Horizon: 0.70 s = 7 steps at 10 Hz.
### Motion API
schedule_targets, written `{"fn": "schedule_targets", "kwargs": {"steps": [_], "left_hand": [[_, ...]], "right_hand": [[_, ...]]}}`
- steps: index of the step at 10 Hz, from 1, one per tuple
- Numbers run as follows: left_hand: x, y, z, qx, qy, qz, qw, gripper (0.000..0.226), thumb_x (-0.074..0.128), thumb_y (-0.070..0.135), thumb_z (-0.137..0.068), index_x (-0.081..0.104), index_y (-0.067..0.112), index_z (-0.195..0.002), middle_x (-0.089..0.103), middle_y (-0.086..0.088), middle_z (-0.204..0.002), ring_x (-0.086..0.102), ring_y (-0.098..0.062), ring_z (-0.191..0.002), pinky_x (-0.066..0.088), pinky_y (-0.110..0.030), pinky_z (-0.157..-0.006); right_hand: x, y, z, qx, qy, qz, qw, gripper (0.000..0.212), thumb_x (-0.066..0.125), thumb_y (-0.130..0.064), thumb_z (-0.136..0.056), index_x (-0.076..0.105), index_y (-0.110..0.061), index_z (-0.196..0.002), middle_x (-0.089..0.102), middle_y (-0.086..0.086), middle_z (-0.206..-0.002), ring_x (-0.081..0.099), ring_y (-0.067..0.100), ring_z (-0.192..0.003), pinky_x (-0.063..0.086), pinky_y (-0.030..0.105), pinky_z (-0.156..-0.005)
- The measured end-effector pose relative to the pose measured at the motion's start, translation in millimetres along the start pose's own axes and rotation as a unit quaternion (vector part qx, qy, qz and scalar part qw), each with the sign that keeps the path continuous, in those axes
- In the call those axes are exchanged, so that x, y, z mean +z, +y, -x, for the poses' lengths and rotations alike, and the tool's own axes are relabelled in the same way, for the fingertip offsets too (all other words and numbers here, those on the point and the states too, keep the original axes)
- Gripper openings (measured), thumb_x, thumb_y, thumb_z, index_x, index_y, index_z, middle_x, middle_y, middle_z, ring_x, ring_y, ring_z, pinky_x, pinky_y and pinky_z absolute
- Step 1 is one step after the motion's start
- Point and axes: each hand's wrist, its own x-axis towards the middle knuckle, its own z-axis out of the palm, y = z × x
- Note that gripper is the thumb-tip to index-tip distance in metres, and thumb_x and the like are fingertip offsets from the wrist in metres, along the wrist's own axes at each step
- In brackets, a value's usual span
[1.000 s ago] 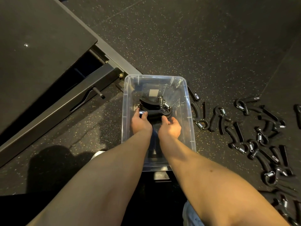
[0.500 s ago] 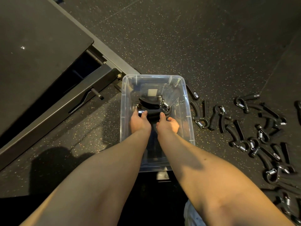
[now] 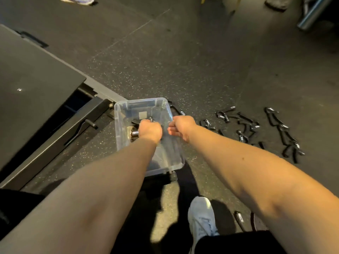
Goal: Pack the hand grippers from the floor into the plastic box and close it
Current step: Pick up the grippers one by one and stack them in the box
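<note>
A clear plastic box (image 3: 141,102) stands lidless on the dark floor in front of me. Inside it lie a few black hand grippers with chrome springs (image 3: 135,134). My left hand (image 3: 150,131) is down in the box, fist closed around those grippers. My right hand (image 3: 181,125) hovers over the box's right rim with its fingers loosely apart and nothing in them. Several more hand grippers (image 3: 245,129) are scattered on the floor to the right of the box. One more gripper (image 3: 177,110) lies against the box's far right corner.
A black padded bench (image 3: 36,85) with a metal frame (image 3: 73,131) runs along the left, touching the box's far left corner. My white shoe (image 3: 201,217) is below the box, with another gripper (image 3: 238,218) beside it. A metal tube (image 3: 311,13) lies at the far right.
My right hand has let go of the grippers in the box and moved right to the rim. The left hand stays on them. The view has tilted up and pulled back.
</note>
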Motion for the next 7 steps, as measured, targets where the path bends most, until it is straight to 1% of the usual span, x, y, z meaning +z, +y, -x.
{"fn": "schedule_targets", "kwargs": {"steps": [1,2,3,4,5,6,7], "left_hand": [[40.4,6.1,0.4,0.026,-0.053,0.01,0.998,0.034,0.053,0.019,-0.08,0.07,0.004,-0.106,0.073,-0.021,-0.106,0.07,-0.04,-0.103,0.057,-0.05,-0.09],[72.6,20.5,39.4,0.067,-0.126,-0.017,0.99,0.031,0.05,0.009,-0.094,0.066,0.002,-0.12,0.071,-0.019,-0.114,0.07,-0.035,-0.104,0.058,-0.047,-0.092],[120.1,12.9,55.8,0.088,-0.168,-0.046,0.981,0.032,0.051,0.008,-0.094,0.064,0.005,-0.122,0.071,-0.018,-0.116,0.07,-0.034,-0.106,0.058,-0.046,-0.092],[175.6,-3.6,56.2,0.089,-0.217,-0.09,0.968,0.032,0.052,0.008,-0.092,0.064,0.004,-0.122,0.07,-0.02,-0.115,0.069,-0.036,-0.105,0.058,-0.048,-0.092],[224.7,-21.2,51.3,0.076,-0.225,-0.165,0.957,0.029,0.057,0.013,-0.091,0.066,0.004,-0.117,0.071,-0.018,-0.113,0.069,-0.035,-0.104,0.057,-0.045,-0.092],[259.8,-33.4,40.4,0.078,-0.229,-0.208,0.948,0.027,0.06,0.017,-0.092,0.067,0.005,-0.116,0.07,-0.015,-0.116,0.066,-0.033,-0.109,0.054,-0.038,-0.095],[289.1,-44.2,29.7,0.032,-0.236,-0.206,0.949,0.032,0.064,0.019,-0.094,0.062,0.012,-0.126,0.064,-0.009,-0.124,0.06,-0.028,-0.116,0.046,-0.033,-0.096]], "right_hand": [[-57.3,-2.6,10.0,0.017,0.003,0.036,0.999,0.031,0.035,-0.001,-0.101,0.051,-0.007,-0.076,0.053,0.006,-0.055,0.05,0.012,-0.033,0.046,0.023,-0.039],[-112.9,6.8,6.6,0.032,0.021,0.078,0.996,0.024,0.038,-0.004,-0.1,0.054,-0.008,-0.082,0.059,0.005,-0.062,0.056,0.015,-0.048,0.046,0.023,-0.044],[-165.5,30.8,-7.5,0.054,0.034,0.093,0.994,0.014,0.044,-0.003,-0.1,0.058,-0.006,-0.097,0.06,0.011,-0.081,0.059,0.018,-0.061,0.051,0.023,-0.045],[-212.1,60.2,-22.7,0.076,0.043,0.092,0.992,0.016,0.045,0.001,-0.099,0.056,-0.008,-0.093,0.057,0.011,-0.076,0.054,0.018,-0.059,0.047,0.021,-0.043],[-250.1,100.1,-52.2,0.088,0.049,0.102,0.99,0.028,0.042,0.01,-0.095,0.054,-0.007,-0.076,0.055,0.01,-0.063,0.051,0.018,-0.048,0.043,0.021,-0.042],[-277.5,142.0,-89.0,0.094,0.085,0.129,0.984,0.021,0.052,0.004,-0.09,0.058,-0.011,-0.077,0.062,0.013,-0.073,0.06,0.023,-0.056,0.057,0.035,-0.059],[-293.4,183.4,-136.1,0.103,0.138,0.134,0.976,0.013,0.067,-0.005,-0.082,0.063,-0.017,-0.083,0.067,0.013,-0.085,0.064,0.028,-0.075,0.057,0.044,-0.082]]}}
